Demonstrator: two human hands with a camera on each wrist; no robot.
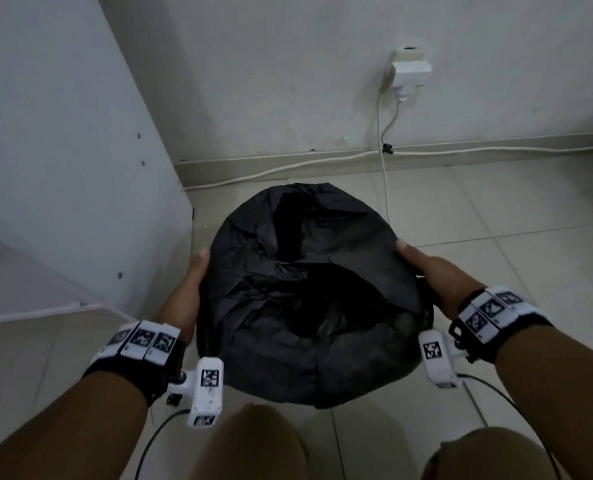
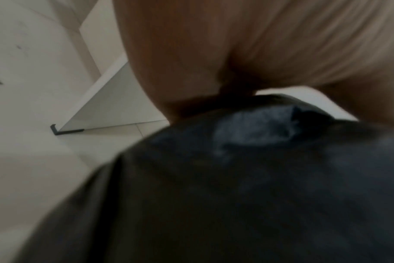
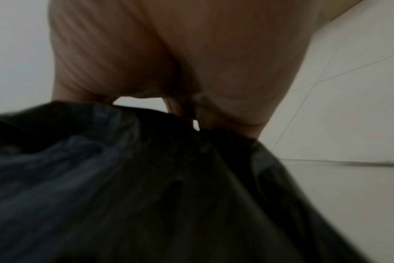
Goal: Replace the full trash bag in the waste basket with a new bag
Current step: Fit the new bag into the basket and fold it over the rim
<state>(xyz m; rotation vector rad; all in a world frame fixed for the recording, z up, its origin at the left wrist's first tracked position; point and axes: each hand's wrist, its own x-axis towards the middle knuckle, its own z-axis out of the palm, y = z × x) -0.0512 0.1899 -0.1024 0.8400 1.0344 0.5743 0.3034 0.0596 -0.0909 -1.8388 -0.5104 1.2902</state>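
Note:
A black trash bag (image 1: 309, 306) covers the waste basket, which stands on the tiled floor in front of my knees; the basket itself is hidden under the plastic. The bag's mouth is crumpled, with dark hollows inside. My left hand (image 1: 191, 282) holds the bag's left edge with its thumb up along the rim. My right hand (image 1: 430, 271) holds the right edge the same way. The wrist views are blurred. One shows the left hand (image 2: 214, 53) closing down on the bag (image 2: 236, 178); the other shows the right hand (image 3: 169, 53) on the bag's folded edge (image 3: 124, 178).
A white cabinet panel (image 1: 63, 150) stands close on the left. On the back wall, a socket with a white plug (image 1: 409, 69) feeds a cable (image 1: 288, 166) that runs along the skirting. My knees (image 1: 253, 445) are just below the basket. Tiled floor (image 1: 513, 220) lies to the right.

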